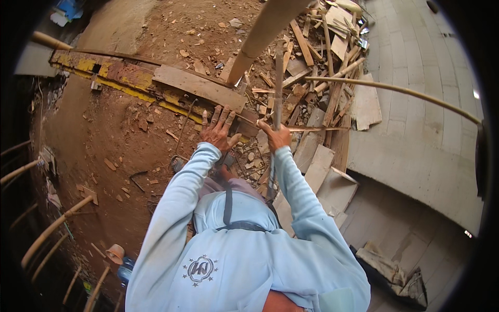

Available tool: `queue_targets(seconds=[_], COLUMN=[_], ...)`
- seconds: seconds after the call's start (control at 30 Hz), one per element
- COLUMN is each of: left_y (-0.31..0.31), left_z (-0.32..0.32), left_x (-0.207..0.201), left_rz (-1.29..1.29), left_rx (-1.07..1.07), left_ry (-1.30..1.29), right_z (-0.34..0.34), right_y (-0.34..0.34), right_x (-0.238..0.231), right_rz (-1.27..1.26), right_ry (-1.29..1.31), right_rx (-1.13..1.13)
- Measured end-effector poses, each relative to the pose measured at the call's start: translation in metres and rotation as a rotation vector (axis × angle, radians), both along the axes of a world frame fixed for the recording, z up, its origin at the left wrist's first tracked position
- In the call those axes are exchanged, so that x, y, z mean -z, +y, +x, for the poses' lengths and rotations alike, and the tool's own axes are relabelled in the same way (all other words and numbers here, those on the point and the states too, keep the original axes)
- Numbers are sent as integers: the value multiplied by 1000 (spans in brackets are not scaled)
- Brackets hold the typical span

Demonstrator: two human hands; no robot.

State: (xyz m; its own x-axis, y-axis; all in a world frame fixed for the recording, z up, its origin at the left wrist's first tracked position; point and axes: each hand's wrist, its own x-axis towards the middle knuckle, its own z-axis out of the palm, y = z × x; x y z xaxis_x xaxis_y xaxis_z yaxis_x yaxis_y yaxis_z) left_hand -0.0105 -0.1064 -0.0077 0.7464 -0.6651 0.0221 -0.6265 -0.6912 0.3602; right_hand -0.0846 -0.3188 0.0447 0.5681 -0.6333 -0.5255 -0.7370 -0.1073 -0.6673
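Observation:
My left hand [219, 128] lies with its fingers spread at the end of a flat wooden board [200, 89]. The board rests along a worn yellow-and-rust beam [112, 77]. Nothing shows in that hand's grip. Close by on the right, my right hand [276, 136] is closed around a long, narrow grey bar [278, 88]. The bar runs from beyond the hand back toward my waist; its exact kind is unclear. Beside the right hand, a thin wooden strip [312, 129] extends to the right.
A thick bamboo pole [262, 39] rises just ahead. Scrap wood [299, 47] is heaped beyond my right hand. A thin bamboo pole [400, 89] crosses toward the grey panelled surface [416, 140]. Bamboo poles [57, 229] stand at left, near an orange bucket [115, 253].

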Motion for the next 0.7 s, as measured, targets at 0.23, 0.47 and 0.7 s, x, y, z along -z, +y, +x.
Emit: queue_targets(seconds=[0.23,0.47,0.7], left_y=[-4,-6,-8], left_z=[2,3,3], left_x=[6,5,6], left_rz=[46,41,-3], left_rx=[42,19,-19], left_ry=[15,27,23], right_z=[-101,-15,139], right_y=[-120,-274,-284], right_x=[-23,-63,-66], right_rz=[-319,-1116,-1115], right_ry=[-149,-62,-11], right_rx=[-380,-1195,-1676])
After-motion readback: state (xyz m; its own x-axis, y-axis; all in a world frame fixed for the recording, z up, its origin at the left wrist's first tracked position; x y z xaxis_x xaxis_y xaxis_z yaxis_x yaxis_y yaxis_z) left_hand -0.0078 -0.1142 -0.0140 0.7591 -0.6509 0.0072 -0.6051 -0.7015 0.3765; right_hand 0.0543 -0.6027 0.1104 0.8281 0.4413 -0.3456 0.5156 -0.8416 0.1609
